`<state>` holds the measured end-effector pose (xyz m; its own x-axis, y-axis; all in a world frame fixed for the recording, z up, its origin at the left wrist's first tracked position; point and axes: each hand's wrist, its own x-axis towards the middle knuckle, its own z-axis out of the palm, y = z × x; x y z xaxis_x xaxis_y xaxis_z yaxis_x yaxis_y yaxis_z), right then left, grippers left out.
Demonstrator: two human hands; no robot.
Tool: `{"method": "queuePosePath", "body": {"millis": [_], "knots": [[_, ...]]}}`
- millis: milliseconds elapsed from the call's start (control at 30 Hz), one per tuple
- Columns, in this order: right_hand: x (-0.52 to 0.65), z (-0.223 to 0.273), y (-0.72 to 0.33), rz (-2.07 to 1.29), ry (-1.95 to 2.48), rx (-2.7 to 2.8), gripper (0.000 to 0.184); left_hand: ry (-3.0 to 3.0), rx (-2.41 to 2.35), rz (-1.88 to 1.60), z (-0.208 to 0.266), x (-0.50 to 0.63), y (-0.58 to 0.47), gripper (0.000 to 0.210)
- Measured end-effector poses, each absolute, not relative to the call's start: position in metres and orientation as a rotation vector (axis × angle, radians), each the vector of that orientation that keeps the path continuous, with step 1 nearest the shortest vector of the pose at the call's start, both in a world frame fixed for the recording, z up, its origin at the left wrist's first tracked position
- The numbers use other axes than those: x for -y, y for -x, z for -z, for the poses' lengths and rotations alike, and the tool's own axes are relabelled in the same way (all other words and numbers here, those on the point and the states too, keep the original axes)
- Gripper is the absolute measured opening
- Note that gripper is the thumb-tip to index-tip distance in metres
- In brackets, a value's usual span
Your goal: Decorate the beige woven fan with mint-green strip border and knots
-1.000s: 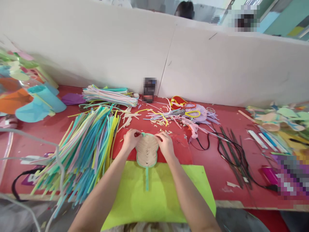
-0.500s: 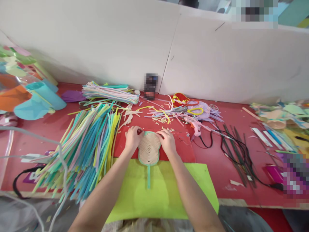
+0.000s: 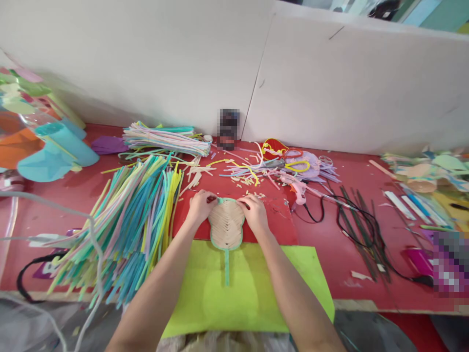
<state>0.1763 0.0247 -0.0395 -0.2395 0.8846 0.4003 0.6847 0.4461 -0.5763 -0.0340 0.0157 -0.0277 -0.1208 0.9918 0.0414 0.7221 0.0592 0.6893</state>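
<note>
A fan-shaped craft piece (image 3: 226,226) of cream pipe cleaners, with a mint-green border and a straight green handle, lies in front of me. My left hand (image 3: 200,208) pinches its upper left edge between thumb and fingers. At the upper right edge, my right hand (image 3: 255,211) is closed in a similar pinch. The fan's head rests over a red board (image 3: 274,222), while its handle points towards me across a lime-green sheet (image 3: 252,288). My fingertips hide small parts of the top border.
Loose pipe cleaners (image 3: 128,220) form a big pile on the left, with a bundle (image 3: 164,138) behind. Scissors with yellow handles (image 3: 297,166) and a pink glue gun (image 3: 298,189) lie right of centre. A black cable (image 3: 340,230) crosses dark sticks. A white partition (image 3: 146,58) borders the table.
Both hands keep their pinch on the fan's top edges, and the fan stays in place. The camera view has shifted very slightly.
</note>
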Motion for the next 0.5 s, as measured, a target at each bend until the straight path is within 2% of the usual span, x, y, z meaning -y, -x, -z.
{"method": "queuePosePath", "body": {"millis": [500], "knots": [[-0.0252,0.0373,-0.1747,-0.323,1.289,1.943,0.018,-1.658,-1.913,-0.824,0.0229,-0.0112,0.0285,0.011]]}}
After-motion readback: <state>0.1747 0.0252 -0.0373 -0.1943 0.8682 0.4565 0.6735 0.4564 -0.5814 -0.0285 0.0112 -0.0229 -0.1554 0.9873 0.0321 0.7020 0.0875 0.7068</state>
